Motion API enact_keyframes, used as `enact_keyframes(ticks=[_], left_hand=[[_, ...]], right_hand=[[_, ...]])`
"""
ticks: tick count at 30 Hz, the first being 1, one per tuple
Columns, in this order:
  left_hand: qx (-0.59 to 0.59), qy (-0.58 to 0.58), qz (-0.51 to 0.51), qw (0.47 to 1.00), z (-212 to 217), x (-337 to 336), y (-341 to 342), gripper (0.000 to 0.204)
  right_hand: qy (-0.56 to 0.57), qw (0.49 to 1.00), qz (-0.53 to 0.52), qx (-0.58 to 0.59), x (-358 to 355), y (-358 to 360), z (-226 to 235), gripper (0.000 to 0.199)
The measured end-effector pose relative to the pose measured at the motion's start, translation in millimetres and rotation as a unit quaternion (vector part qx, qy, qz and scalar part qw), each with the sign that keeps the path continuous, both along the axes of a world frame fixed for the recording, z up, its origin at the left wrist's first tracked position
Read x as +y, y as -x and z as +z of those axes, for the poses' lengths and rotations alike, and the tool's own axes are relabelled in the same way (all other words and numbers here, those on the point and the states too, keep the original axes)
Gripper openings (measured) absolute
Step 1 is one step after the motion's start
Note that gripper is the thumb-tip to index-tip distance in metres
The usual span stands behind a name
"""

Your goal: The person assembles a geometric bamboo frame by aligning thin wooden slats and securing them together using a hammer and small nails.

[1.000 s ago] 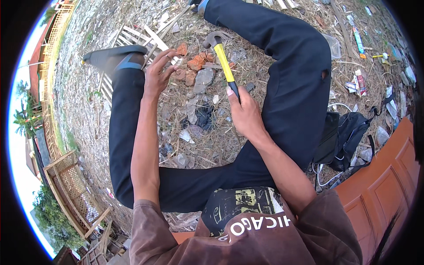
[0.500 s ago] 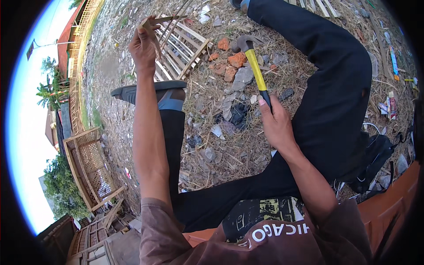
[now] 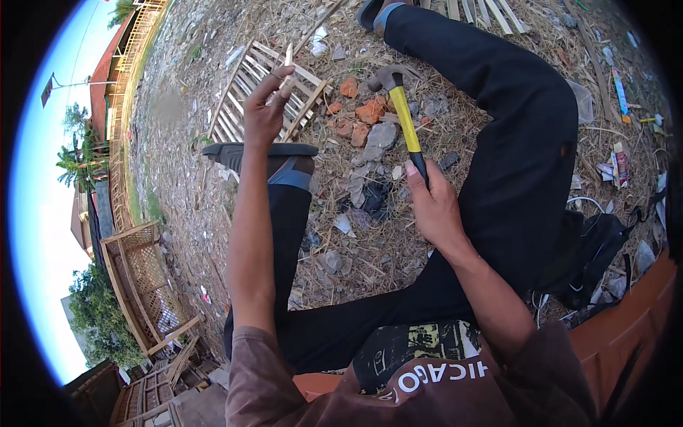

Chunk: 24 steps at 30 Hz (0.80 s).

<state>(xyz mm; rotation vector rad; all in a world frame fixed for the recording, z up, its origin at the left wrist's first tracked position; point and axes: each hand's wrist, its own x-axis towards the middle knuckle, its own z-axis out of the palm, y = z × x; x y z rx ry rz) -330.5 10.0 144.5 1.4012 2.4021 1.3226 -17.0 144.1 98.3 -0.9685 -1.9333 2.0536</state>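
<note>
Left hand raised, fingers pinched on a thin wooden stick; right hand closed around the yellow-handled hammer above brick rubble; no joining evident yet.

Straw-strewn dirt ground — wooden slat pallet, red brick chunks, litter

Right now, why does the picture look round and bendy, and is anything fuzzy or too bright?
In the head view, the fisheye lens bends straight lines near the rim, like the orange wooden edge; the corners go black. The sky at the left glares nearly white. The raised left hand and its thin pale stick look slightly soft, while the right hand and yellow-handled hammer are sharp in hard sunlight.
</note>
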Motion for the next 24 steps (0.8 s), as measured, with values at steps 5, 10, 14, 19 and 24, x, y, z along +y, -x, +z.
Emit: enact_keyframes(ticks=[5,10,14,19,24], left_hand=[[0.089,0.198,-0.083,0.973,-65.4,-1.5,-59.7,0.043],[0.1,0.183,-0.033,0.977,-119.7,4.3,-92.9,0.042],[0.168,0.187,0.015,0.968,-143.6,-6.6,-102.4,0.057],[0.138,0.265,0.06,0.952,-154.3,-7.8,-121.1,0.083],[0.111,0.236,0.082,0.962,-172.2,-13.0,-124.8,0.082]], right_hand=[[0.027,0.999,-0.008,-0.015,2.7,0.4,1.1,0.036],[0.014,1.0,-0.023,-0.013,8.2,-4.8,-7.9,0.037],[0.03,0.999,-0.016,-0.025,4.5,-4.6,-11.5,0.038],[0.036,0.998,-0.017,-0.043,4.7,-4.9,-16.7,0.038],[0.013,0.998,-0.012,-0.055,3.1,-7.2,-22.1,0.038]])
